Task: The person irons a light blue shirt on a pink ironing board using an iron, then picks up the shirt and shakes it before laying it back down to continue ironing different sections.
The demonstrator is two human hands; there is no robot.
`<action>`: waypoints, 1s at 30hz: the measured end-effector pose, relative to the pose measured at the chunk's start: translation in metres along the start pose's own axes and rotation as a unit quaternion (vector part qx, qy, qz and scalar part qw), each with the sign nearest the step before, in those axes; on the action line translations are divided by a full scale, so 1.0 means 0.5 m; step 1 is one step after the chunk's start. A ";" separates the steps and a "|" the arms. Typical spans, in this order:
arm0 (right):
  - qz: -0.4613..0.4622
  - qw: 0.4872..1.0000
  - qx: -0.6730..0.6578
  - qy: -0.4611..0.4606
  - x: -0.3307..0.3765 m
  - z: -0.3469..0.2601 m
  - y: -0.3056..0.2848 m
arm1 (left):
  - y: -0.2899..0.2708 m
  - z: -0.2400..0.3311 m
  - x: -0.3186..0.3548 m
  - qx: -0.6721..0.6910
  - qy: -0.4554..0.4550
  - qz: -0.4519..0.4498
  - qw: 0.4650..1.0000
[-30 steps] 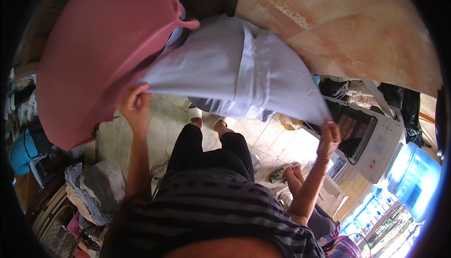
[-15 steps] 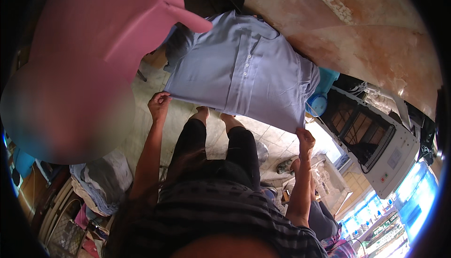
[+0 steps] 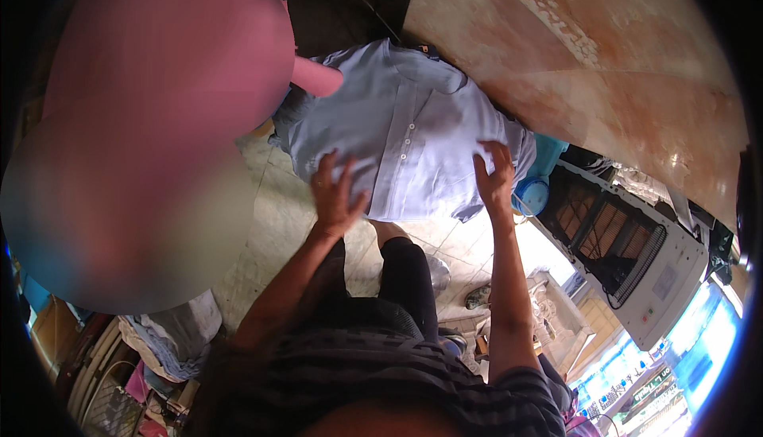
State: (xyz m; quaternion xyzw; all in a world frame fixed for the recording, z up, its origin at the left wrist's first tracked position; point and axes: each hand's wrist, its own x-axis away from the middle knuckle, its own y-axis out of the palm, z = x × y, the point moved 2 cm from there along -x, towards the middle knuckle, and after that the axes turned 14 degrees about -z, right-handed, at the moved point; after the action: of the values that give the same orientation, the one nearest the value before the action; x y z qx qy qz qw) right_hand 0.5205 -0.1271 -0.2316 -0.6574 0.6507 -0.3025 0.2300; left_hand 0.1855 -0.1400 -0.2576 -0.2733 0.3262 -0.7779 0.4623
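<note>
A light blue-grey shirt (image 3: pixel 342 131) lies spread out in front of me, its collar end far and its hem toward me. White buttons run down the placket in its middle. My left hand (image 3: pixel 335 194) is over the shirt's near left part, fingers spread and slightly blurred. Over the near right part is my right hand (image 3: pixel 494 173), with thumb and fingers apart. Neither hand grips the cloth; whether the fingertips touch it I cannot tell. Whatever supports the shirt is hidden beneath it.
At the left stands another person in a pink top (image 3: pixel 167 55). A pile of folded clothes (image 3: pixel 179 337) lies at lower left. To the right are a blue container (image 3: pixel 532 194) and a white appliance with a dark grille (image 3: pixel 628 238). A brownish wall (image 3: pixel 620 79) borders the far right.
Both hands have let go of the shirt's hem corners and moved inward over the cloth, fingers opening. The hem is no longer pulled taut and now hangs shorter. The other person has shifted slightly.
</note>
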 end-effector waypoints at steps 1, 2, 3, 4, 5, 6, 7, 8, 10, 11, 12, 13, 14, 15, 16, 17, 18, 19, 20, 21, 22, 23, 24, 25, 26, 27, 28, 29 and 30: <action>0.007 1.000 -0.014 -0.005 -0.053 -0.031 0.012 | 0.012 0.037 -0.006 -0.024 0.023 -0.025 0.999; 0.010 0.999 -0.006 -0.045 -0.097 -0.041 0.022 | 0.029 0.058 -0.008 -0.044 0.029 -0.059 0.997; 0.022 0.996 0.026 -0.083 -0.139 -0.061 0.036 | 0.047 0.068 -0.003 -0.065 0.030 -0.091 0.993; 0.013 0.996 0.039 -0.081 -0.169 -0.065 0.053 | 0.063 0.067 0.003 -0.085 0.031 -0.122 0.988; 0.004 0.996 0.052 -0.079 -0.196 -0.069 0.065 | 0.084 0.056 0.008 -0.118 0.027 -0.139 0.983; -0.013 0.996 0.064 -0.059 -0.210 -0.032 0.072 | 0.087 0.063 -0.006 -0.112 0.044 -0.136 0.983; -0.035 0.996 0.072 -0.043 -0.216 -0.009 0.082 | 0.083 0.065 -0.012 -0.109 0.054 -0.132 0.984; -0.007 0.996 0.068 -0.062 -0.212 0.012 0.076 | 0.079 0.072 -0.017 -0.096 0.049 -0.137 0.985; -0.014 0.995 0.064 -0.071 -0.200 -0.024 0.089 | 0.057 0.057 0.004 -0.081 0.008 -0.137 0.987; -0.026 0.993 0.058 -0.095 -0.189 -0.033 0.082 | 0.042 0.053 0.016 -0.074 -0.011 -0.128 0.989; -0.038 0.994 0.043 -0.092 -0.169 -0.045 0.081 | 0.032 0.043 0.043 -0.067 -0.029 -0.116 0.991; -0.051 0.994 0.031 -0.091 -0.143 -0.053 0.082 | 0.022 0.033 0.070 -0.060 -0.046 -0.100 0.992; -0.072 0.993 0.034 -0.082 -0.113 -0.062 0.085 | 0.008 0.019 0.102 -0.079 -0.071 -0.099 0.989; -0.090 0.992 0.027 -0.087 -0.091 -0.074 0.092 | -0.014 0.007 0.135 -0.075 -0.101 -0.096 0.987; -0.120 0.989 0.015 -0.085 -0.056 -0.088 0.098 | -0.039 -0.007 0.174 -0.063 -0.136 -0.084 0.985; -0.153 0.985 0.002 -0.084 -0.026 -0.104 0.103 | -0.067 -0.024 0.218 -0.051 -0.174 -0.066 0.981; -0.185 0.979 -0.016 -0.084 0.002 -0.120 0.107 | -0.087 -0.049 0.257 -0.043 -0.227 -0.049 0.972; -0.222 0.970 -0.039 -0.094 0.024 -0.147 0.117 | -0.102 -0.080 0.309 -0.033 -0.285 -0.027 0.957; -0.251 0.960 -0.061 -0.108 0.035 -0.183 0.118 | -0.122 -0.119 0.342 -0.018 -0.328 -0.003 0.944; -0.263 0.947 -0.076 -0.166 0.031 -0.244 0.117 | -0.151 -0.161 0.371 -0.011 -0.378 0.034 0.925; -0.315 0.935 -0.082 -0.143 0.026 -0.308 0.116 | -0.172 -0.199 0.407 0.002 -0.422 0.067 0.904; -0.360 0.924 -0.084 -0.099 0.022 -0.359 0.113 | -0.191 -0.241 0.428 0.018 -0.455 0.082 0.886; -0.381 0.909 -0.128 -0.108 0.020 -0.421 0.115 | -0.210 -0.280 0.467 0.047 -0.490 0.114 0.863; -0.402 0.892 -0.173 -0.113 0.013 -0.482 0.116 | -0.232 -0.320 0.508 0.075 -0.522 0.143 0.838; -0.415 0.880 -0.189 -0.128 0.002 -0.563 0.107 | -0.241 -0.361 0.556 0.098 -0.555 0.184 0.805; -0.425 0.870 -0.206 -0.139 -0.009 -0.638 0.094 | -0.254 -0.398 0.595 0.121 -0.583 0.220 0.773; -0.396 0.882 -0.212 -0.147 -0.029 -0.691 0.086 | -0.281 -0.445 0.605 0.127 -0.601 0.240 0.752; -0.398 0.874 -0.203 -0.189 -0.050 -0.761 0.074 | -0.299 -0.481 0.639 0.135 -0.627 0.260 0.722; -0.376 0.874 -0.213 -0.223 -0.069 -0.821 0.071 | -0.327 -0.537 0.664 0.147 -0.634 0.264 0.712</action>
State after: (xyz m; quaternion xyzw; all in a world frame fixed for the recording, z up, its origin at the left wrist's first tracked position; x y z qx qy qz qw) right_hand 0.2101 -0.0571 0.0324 -0.9356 0.3343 -0.0660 0.0920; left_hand -0.2385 -0.3106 -0.2633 -0.5338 -0.1027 -0.3060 0.7816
